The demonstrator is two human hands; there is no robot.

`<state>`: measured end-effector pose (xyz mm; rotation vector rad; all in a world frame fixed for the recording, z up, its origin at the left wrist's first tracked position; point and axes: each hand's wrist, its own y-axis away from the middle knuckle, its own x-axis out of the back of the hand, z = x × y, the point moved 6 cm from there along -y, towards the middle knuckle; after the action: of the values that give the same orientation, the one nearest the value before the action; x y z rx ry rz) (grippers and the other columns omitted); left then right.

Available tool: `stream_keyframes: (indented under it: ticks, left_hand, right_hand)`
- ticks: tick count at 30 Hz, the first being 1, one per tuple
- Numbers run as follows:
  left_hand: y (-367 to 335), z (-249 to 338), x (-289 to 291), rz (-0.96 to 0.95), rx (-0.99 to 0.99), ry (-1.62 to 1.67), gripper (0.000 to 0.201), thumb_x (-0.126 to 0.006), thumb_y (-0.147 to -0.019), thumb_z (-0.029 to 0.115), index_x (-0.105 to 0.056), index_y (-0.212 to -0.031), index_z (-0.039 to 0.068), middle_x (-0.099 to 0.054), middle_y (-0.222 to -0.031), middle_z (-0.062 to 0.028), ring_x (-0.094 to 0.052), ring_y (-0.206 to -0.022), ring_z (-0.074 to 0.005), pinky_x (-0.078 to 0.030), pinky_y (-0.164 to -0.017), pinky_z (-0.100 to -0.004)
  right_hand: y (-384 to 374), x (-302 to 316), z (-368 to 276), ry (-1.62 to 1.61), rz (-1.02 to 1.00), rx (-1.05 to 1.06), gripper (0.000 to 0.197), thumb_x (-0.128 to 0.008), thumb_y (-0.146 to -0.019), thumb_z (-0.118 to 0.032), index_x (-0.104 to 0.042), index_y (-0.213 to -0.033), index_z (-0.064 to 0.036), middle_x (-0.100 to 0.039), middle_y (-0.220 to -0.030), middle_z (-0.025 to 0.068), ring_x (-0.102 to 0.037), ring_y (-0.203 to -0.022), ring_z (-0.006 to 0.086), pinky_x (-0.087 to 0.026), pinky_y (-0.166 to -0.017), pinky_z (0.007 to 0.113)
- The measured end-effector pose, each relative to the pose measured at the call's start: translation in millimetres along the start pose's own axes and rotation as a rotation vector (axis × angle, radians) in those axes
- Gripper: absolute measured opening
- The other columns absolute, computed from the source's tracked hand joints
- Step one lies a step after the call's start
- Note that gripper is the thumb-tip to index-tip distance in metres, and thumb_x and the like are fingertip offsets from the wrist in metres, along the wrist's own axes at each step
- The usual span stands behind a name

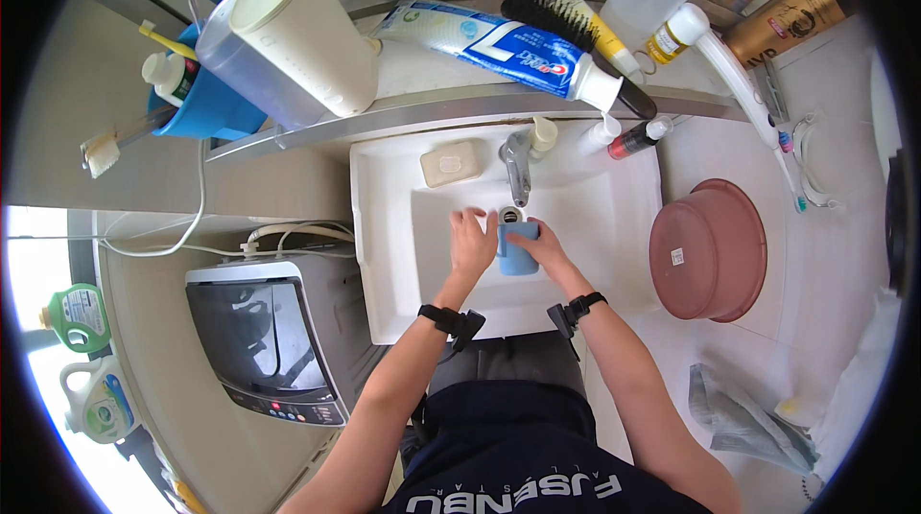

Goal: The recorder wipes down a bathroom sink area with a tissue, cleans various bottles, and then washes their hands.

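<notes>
The right hand (550, 249) grips a blue cup (519, 261) by its right side, over the sink (606, 245). The left hand (469, 247) is at the cup's other side with its fingers loosely bent; whether it touches the cup I cannot tell. Just beyond both hands is the tap (518, 169), with a bar of soap (451, 164) beyond the left hand. A reddish tub (708, 250) sits well to the right of the right hand.
</notes>
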<state>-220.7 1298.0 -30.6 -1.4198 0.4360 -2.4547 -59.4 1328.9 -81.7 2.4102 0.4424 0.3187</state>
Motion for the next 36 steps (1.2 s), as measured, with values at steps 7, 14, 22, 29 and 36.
stream_keyframes:
  ticks: [7, 14, 22, 29, 36]
  left_hand:
    - [-92, 13, 6, -0.471, 0.885, 1.053, 0.054, -0.046, -0.104, 0.045, -0.068, -0.091, -0.003, -0.061, -0.073, -0.0063, -0.056, -0.068, -0.0167, -0.046, -0.064, -0.032]
    - [8, -53, -22, -0.17, 1.043, 0.874, 0.052, -0.058, -0.097, 0.045, -0.066, -0.111, -0.004, -0.067, -0.095, -0.0133, -0.063, -0.087, -0.0205, -0.049, -0.075, -0.0321]
    - [-5, -16, -68, -0.145, 0.669, 0.236, 0.047, -0.06, -0.094, 0.043, -0.065, -0.109, -0.001, -0.067, -0.112, -0.0213, -0.06, -0.1, -0.045, -0.046, -0.092, -0.0519]
    - [-12, -22, -94, -0.352, 0.593, 0.459, 0.031, -0.057, -0.098, 0.028, -0.063, -0.105, -0.002, -0.064, -0.102, -0.0266, -0.056, -0.101, -0.0433, -0.047, -0.089, -0.0505]
    - [-4, -4, -57, -0.188, 0.34, 0.697, 0.055, -0.072, -0.092, 0.028, -0.049, -0.135, 0.002, -0.064, -0.116, -0.02, -0.058, -0.113, -0.0381, -0.048, -0.095, -0.0436]
  right_hand:
    - [-36, -1, -34, -0.057, -0.044, 0.03, 0.072, -0.079, -0.079, -0.039, -0.055, -0.132, 0.0034, -0.067, -0.115, 0.014, -0.066, -0.101, 0.0205, -0.053, -0.089, 0.035]
    - [-52, -32, -11, -0.211, -0.043, -0.173, 0.087, -0.076, -0.086, -0.045, -0.034, -0.142, 0.0068, -0.058, -0.127, 0.02, -0.062, -0.112, 0.0262, -0.054, -0.09, 0.04]
    - [-74, -45, 45, -0.973, -0.034, -0.46, 0.065, -0.038, -0.101, -0.062, -0.052, -0.137, -0.0096, -0.061, -0.131, 0.0126, -0.062, -0.117, 0.0312, -0.051, -0.097, 0.051]
    - [-46, -27, 28, -1.203, 0.063, -0.554, 0.069, -0.012, -0.103, -0.056, -0.042, -0.147, -0.0113, -0.047, -0.149, 0.014, -0.048, -0.134, 0.0377, -0.036, -0.111, 0.061]
    - [-83, -38, 61, -1.296, -0.015, -0.493, 0.06, -0.025, -0.103, -0.053, -0.048, -0.139, -0.0108, -0.054, -0.137, 0.0146, -0.054, -0.126, 0.0363, -0.042, -0.105, 0.06]
